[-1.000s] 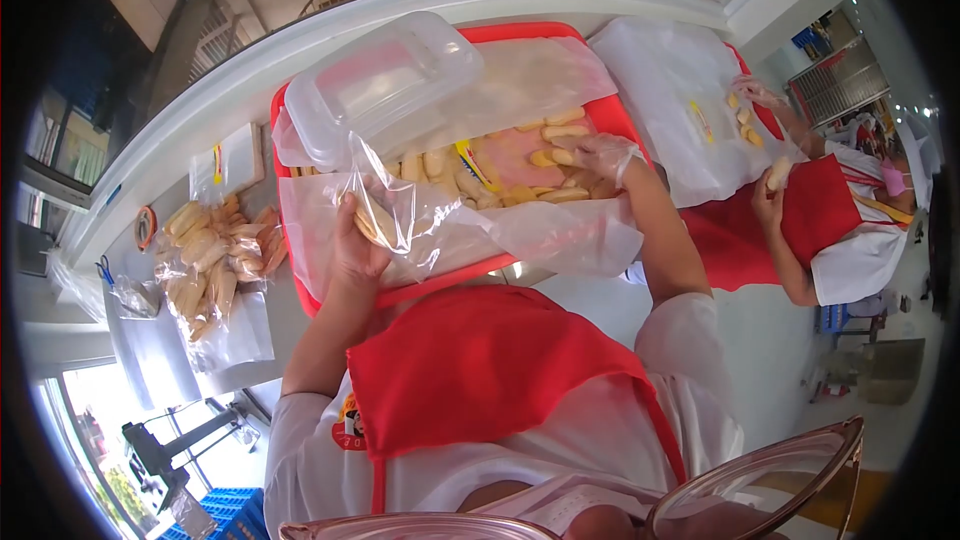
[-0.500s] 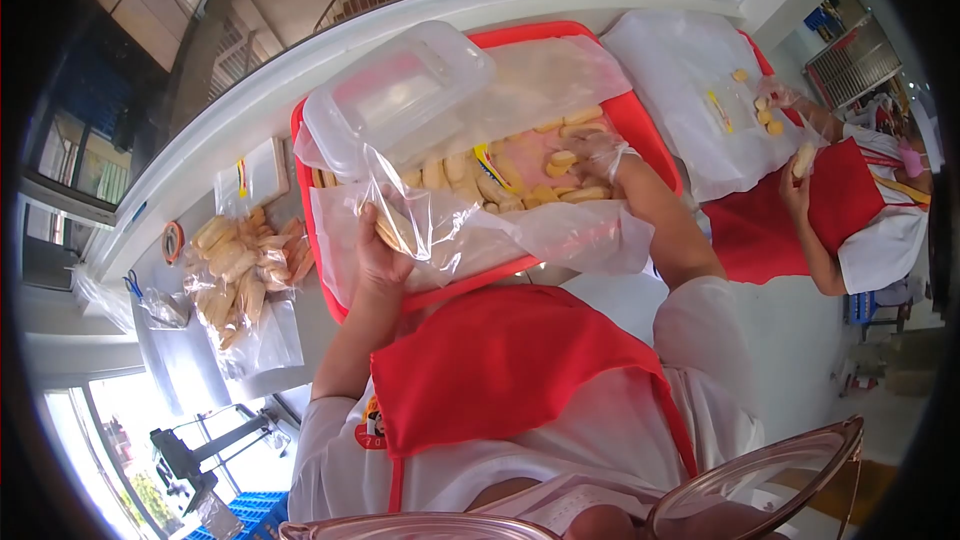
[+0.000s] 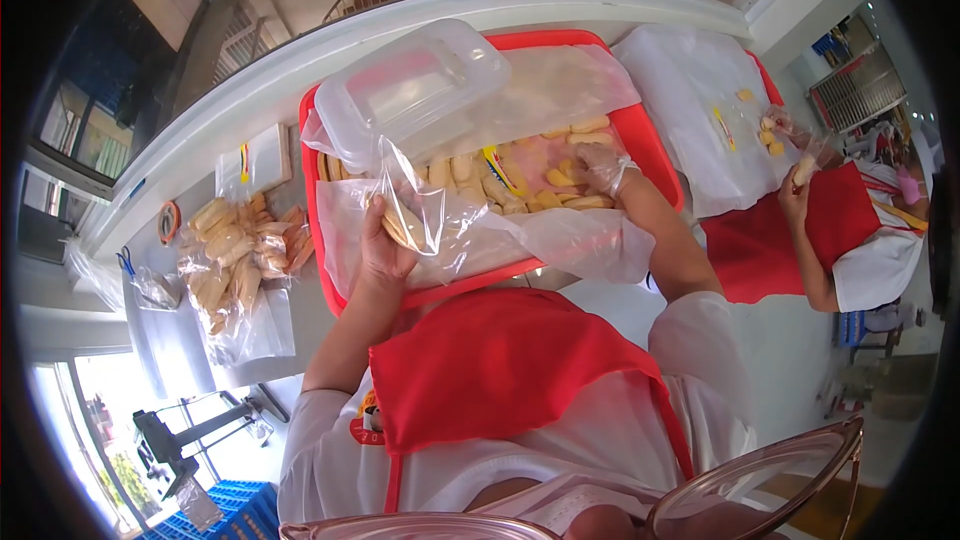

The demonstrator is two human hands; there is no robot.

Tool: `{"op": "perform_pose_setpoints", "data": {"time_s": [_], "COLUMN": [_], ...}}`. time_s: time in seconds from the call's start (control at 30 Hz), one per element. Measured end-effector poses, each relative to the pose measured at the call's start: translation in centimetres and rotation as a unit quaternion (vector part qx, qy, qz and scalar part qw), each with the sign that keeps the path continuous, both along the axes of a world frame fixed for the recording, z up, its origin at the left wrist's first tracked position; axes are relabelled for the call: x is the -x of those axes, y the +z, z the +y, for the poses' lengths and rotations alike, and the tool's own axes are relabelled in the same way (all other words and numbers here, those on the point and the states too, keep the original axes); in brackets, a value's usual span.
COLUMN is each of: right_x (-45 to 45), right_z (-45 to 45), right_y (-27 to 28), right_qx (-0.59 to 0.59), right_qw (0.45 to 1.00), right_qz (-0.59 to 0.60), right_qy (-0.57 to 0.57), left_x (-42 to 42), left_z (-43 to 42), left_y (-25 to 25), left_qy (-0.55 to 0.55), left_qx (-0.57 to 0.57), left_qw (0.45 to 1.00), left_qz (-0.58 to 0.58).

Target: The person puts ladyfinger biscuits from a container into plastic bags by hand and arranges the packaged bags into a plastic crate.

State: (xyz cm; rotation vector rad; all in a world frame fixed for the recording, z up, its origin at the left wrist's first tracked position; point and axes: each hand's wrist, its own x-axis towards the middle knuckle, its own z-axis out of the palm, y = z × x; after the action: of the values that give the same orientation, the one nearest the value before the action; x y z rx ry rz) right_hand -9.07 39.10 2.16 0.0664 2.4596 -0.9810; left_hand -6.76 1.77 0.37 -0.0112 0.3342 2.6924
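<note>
My left hand [image 3: 385,245] is closed on a clear plastic bag [image 3: 428,202], with pale finger-shaped pastry [image 3: 402,227] inside it. The bag's mouth stands up toward the tray. My right hand [image 3: 603,168], in a clear plastic glove, reaches into the red tray [image 3: 648,130]. Its fingers curl down over loose pastries [image 3: 562,178], and the fingertips are partly hidden. More pastries [image 3: 460,172] lie in rows in the paper-lined tray. A small yellow-and-red label [image 3: 503,172] rests on them.
A translucent plastic container [image 3: 415,80] sits over the tray's far left corner. Filled pastry bags [image 3: 228,255], a tape roll [image 3: 169,222] and scissors [image 3: 125,262] lie at left. At right, a co-worker [image 3: 850,230] handles pastries by a paper-covered tray [image 3: 680,90].
The whole view has shifted slightly. My right hand's fingers have curled further down over the pastries. My left hand still holds the bag in about the same place.
</note>
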Motion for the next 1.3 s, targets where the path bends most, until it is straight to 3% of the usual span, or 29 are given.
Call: {"op": "perform_pose_setpoints", "data": {"time_s": [0.1,0.2,0.3,0.4,0.6,0.7,0.8,0.9,0.93,1.0,1.1,1.17,1.23,1.3], "right_x": [-0.7,-0.3,1.2,0.7,0.0,0.8,1.3,0.8,0.2,-2.4,-6.8,-8.8,-10.1,-9.8], "right_z": [-0.1,0.5,0.9,-1.8,-0.4,0.4,1.1,1.9,1.1,-1.1,-7.3,-10.5,-12.7,-13.6], "right_y": [-0.4,0.0,-2.6,-0.2,-1.9,-3.1,-3.3,-1.1,0.4,4.5,10.6,9.1,7.8,5.9], "right_qx": [0.073,-0.098,-0.145,-0.295,-0.123,-0.109,-0.007,-0.046,0.117,0.429,0.575,0.586,0.63,0.714], "right_qw": [0.993,0.955,0.936,0.894,0.924,0.955,0.988,0.952,0.944,0.852,0.794,0.776,0.732,0.673], "right_qz": [0.042,0.268,0.27,0.21,0.271,0.18,0.14,0.285,0.28,0.241,0.14,0.168,0.051,0.051], "right_qy": [-0.086,0.076,0.172,0.265,0.239,0.21,0.063,-0.102,-0.128,-0.176,-0.138,-0.16,-0.254,-0.186], "left_x": [0.0,0.0,0.1,0.0,-0.2,0.1,0.1,-0.4,-0.7,-1.2,-1.8,-1.6,-1.4,-1.2], "left_z": [0.0,0.2,0.1,0.1,-0.2,0.0,0.1,0.1,0.4,1.2,2.4,2.8,3.1,3.0], "left_y": [-0.1,0.2,0.1,-0.1,0.3,-0.2,-0.4,0.2,0.4,1.4,5.2,6.1,6.2,6.0], "left_qy": [0.01,0.013,0.002,0.006,-0.009,-0.001,0.006,0.032,0.061,0.096,0.104,0.11,0.113,0.112], "left_qx": [0.001,-0.001,-0.001,0.0,-0.024,-0.02,-0.024,-0.031,-0.023,-0.002,0.022,0.019,0.013,0.006], "left_qw": [1.0,1.0,1.0,1.0,1.0,1.0,1.0,0.999,0.998,0.995,0.994,0.994,0.993,0.994], "left_qz": [-0.018,-0.025,-0.022,-0.024,0.002,-0.002,-0.004,0.01,0.015,0.02,0.012,-0.002,-0.008,-0.01]}}
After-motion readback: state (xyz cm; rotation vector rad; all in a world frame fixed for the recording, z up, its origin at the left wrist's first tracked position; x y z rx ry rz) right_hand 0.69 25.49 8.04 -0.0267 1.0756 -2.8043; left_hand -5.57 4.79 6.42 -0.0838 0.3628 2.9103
